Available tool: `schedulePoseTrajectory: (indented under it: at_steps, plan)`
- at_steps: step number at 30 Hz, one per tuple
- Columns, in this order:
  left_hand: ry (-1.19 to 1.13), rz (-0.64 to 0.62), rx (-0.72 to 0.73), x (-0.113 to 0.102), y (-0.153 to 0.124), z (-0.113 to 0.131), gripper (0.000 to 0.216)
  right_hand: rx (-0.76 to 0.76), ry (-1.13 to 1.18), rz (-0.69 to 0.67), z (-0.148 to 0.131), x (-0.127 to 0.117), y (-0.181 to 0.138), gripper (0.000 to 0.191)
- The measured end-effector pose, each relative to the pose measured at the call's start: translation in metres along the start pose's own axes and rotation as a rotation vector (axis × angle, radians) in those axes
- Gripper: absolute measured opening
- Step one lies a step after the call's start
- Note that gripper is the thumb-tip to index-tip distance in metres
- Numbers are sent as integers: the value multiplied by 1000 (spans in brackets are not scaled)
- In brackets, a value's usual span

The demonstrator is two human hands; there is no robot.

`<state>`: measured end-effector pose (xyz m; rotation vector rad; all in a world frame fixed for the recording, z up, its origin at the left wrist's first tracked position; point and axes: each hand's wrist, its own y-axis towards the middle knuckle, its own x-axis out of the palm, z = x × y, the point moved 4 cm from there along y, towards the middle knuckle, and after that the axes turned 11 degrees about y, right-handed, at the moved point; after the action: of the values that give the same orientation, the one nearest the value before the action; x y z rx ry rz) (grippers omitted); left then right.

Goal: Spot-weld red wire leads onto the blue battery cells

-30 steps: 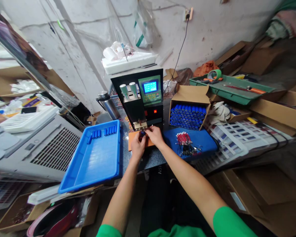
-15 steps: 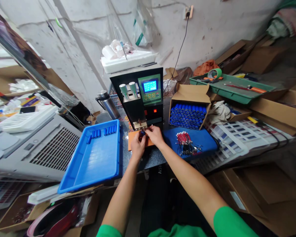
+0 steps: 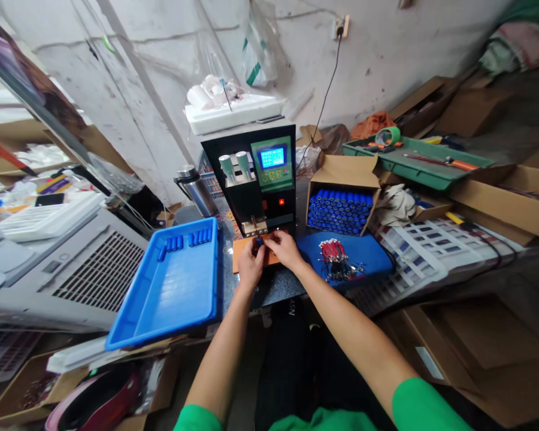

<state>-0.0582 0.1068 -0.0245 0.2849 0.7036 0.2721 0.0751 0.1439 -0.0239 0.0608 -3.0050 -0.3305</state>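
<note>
My left hand (image 3: 250,263) and my right hand (image 3: 284,247) are closed together on a small blue battery cell (image 3: 260,241). They hold it on an orange pad (image 3: 241,252), right under the welding tips (image 3: 255,227) of a black spot welder (image 3: 251,173) with a lit blue screen. A cardboard box of blue cells (image 3: 340,211) stands to the right of the machine. In front of that box, a bundle of red and black wire leads (image 3: 338,258) lies on a blue pad (image 3: 372,252).
A blue tray (image 3: 170,299) with two short rows of cells sits at left, beside a grey vented unit (image 3: 85,275). A steel flask (image 3: 197,190) stands behind the tray. A green tool tray (image 3: 424,161) and cardboard boxes (image 3: 485,353) fill the right.
</note>
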Motion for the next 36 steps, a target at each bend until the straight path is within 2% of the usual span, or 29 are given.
schedulePoseTrajectory:
  at_steps: [6, 13, 18, 21, 24, 29, 33, 36]
  plan:
    - [20, 11, 8, 0, 1, -1, 26, -5, -109, -62, -1, -5, -2, 18]
    - [-57, -9, 35, -2, 2, 4, 25, 31, 41, -84, -2, -8, -3, 27]
    - [-199, 21, 25, -16, 2, 2, 34, 63, 103, -80, -5, -9, -4, 27]
    - [-110, 34, 19, -28, -7, -5, 29, 89, 129, -82, -5, -9, -3, 28]
    - [14, 17, 82, -34, -17, -7, 25, 116, 168, -78, -2, -9, -3, 29]
    - [195, -27, 215, -29, -20, 0, 15, 153, 227, -86, 1, -11, -2, 31]
    - [243, -85, 228, -24, -14, 1, 13, 159, 241, -124, -3, -13, -3, 30]
    - [227, -111, 199, -22, -11, -1, 13, 111, 169, -203, -4, -12, -6, 25]
